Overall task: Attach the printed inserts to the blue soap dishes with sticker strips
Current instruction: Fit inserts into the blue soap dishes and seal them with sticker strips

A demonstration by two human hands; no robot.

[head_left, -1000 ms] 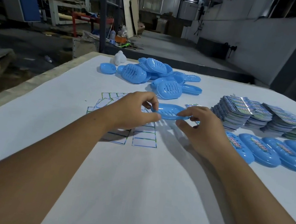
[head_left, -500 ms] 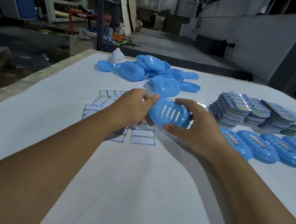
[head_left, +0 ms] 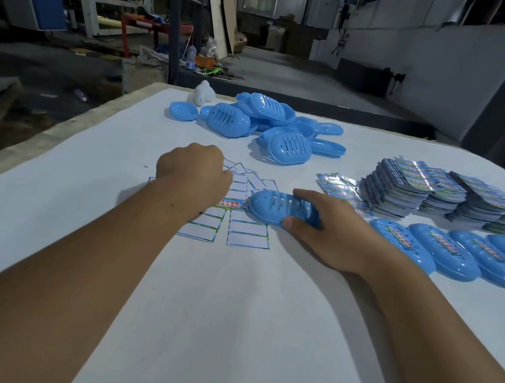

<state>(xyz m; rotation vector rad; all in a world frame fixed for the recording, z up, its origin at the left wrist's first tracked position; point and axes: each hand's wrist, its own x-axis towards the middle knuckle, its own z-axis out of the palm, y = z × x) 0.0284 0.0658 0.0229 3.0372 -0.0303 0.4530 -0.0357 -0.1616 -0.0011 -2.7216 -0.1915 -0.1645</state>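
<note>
**Right hand on the dish, left hand at the sticker sheets**

The right hand (head_left: 333, 236) has a blue soap dish (head_left: 284, 207) clamped slotted-side up — thumb on its near rim, fingers wrapped over the far side — low over the bench (head_left: 225, 318) near its middle. The dish's left end sits over the sticker sheets (head_left: 239, 225), which lie fanned out flat; one printed strip shows just beside that end. The left hand (head_left: 192, 177) is over the far part of those sheets with its knuckles toward the camera, fingers curled under and hidden, so whether they pinch anything cannot be told.

Toward the far edge lies a loose heap of blue dishes (head_left: 255, 121), with a small white object (head_left: 204, 94) at its left. On the right side stand stacks of printed inserts (head_left: 440, 196), a few loose ones beside them, and nearer the camera a row of finished dishes (head_left: 451, 255) runs off the right edge. The whole near half of the bench is bare white sheet — open room on both sides of the forearms, right down to the near edge.
</note>
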